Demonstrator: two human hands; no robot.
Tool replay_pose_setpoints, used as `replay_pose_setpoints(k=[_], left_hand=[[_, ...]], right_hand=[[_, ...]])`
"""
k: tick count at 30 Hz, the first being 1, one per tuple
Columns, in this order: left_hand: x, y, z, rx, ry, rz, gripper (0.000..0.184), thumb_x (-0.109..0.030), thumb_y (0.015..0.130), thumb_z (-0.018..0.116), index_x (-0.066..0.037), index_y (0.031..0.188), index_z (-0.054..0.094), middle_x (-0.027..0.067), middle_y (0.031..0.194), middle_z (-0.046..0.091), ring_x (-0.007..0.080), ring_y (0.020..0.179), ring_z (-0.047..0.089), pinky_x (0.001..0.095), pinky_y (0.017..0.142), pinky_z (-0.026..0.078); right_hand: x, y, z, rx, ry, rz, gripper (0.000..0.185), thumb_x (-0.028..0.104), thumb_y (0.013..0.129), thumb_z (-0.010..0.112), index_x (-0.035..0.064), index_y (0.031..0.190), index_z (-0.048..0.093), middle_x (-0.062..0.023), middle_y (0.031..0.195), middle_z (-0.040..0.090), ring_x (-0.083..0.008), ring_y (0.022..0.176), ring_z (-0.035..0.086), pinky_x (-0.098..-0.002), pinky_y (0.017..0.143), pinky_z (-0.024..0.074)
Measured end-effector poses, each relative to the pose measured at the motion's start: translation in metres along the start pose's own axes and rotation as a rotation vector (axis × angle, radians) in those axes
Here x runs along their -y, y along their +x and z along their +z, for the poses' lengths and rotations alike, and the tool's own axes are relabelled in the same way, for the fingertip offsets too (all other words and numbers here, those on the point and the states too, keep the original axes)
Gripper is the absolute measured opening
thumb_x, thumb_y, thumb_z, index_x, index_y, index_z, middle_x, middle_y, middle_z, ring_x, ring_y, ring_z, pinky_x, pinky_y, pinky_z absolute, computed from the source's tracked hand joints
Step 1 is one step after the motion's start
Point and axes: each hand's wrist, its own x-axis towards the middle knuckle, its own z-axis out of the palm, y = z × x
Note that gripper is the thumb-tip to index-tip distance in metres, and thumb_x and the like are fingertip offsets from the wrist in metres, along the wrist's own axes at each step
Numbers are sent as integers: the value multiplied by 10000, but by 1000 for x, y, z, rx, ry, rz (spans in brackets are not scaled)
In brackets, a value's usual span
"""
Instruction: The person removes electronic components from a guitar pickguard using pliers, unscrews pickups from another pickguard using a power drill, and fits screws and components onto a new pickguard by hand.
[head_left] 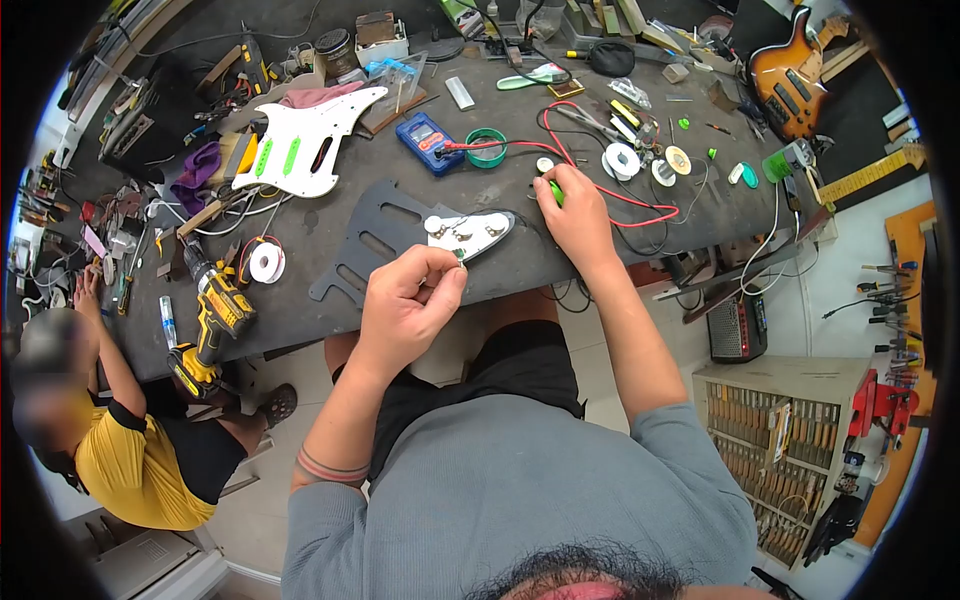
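My left hand is closed in a pinch on a small greenish piece, too small to make out well. It is held over the near edge of a white plate with three round knobs, which lies at the right end of a dark pickguard. To the right, my right hand is closed round a green-handled tool, its tip hidden or too small to tell. A red cable passes behind and beside this hand.
Beyond the hands are a blue meter, a green round container and wire spools. A white pickguard lies back left; a yellow drill stands front left. A co-worker sits at far left.
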Motion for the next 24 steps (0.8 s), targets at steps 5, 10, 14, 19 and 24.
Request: replay_pose_setpoints(k=[5, 10, 14, 19, 24], left_hand=[[0, 1, 6, -5, -138, -148, 69, -71, 1059, 724, -4, 1050, 710, -64, 789, 578, 1, 673, 425, 213, 618, 332], [5, 13, 3, 127, -642, -388, 110, -141, 1102, 630, -39, 1069, 654, -76, 752, 458, 41, 636, 349, 260, 581, 269], [1, 17, 2, 206, -1028, -486, 168, -207, 1133, 518, -79, 1076, 610, -51, 741, 416, 72, 618, 364, 278, 587, 303], [-4, 15, 11, 179, -1254, -519, 226, -236, 1145, 399, -96, 1072, 560, 23, 830, 488, 168, 722, 495, 323, 665, 400], [-7, 10, 12, 74, -1310, -547, 235, -221, 1149, 368, -82, 1060, 534, 110, 941, 589, 278, 866, 628, 400, 816, 545]], right_hand=[[-4, -1, 4, -34, -166, -118, 172, 209, 989, 764, 50, 964, 705, -135, 1017, 699, -370, 991, 666, -498, 874, 543], [-7, 0, 5, -43, -222, -157, 169, 220, 982, 769, 63, 1004, 712, -107, 1057, 692, -346, 1018, 650, -490, 899, 538], [-4, -1, 3, -45, -191, -131, 181, 232, 988, 764, 69, 1049, 718, -108, 1063, 695, -339, 1037, 659, -487, 914, 537], [-1, -2, 1, -96, -37, -50, 179, 208, 1031, 720, 46, 1106, 711, -116, 1091, 688, -338, 1027, 679, -465, 907, 545], [-2, -6, -8, -162, 104, 11, 170, 125, 1113, 584, 8, 1172, 693, -147, 1110, 681, -329, 990, 696, -444, 888, 545]])
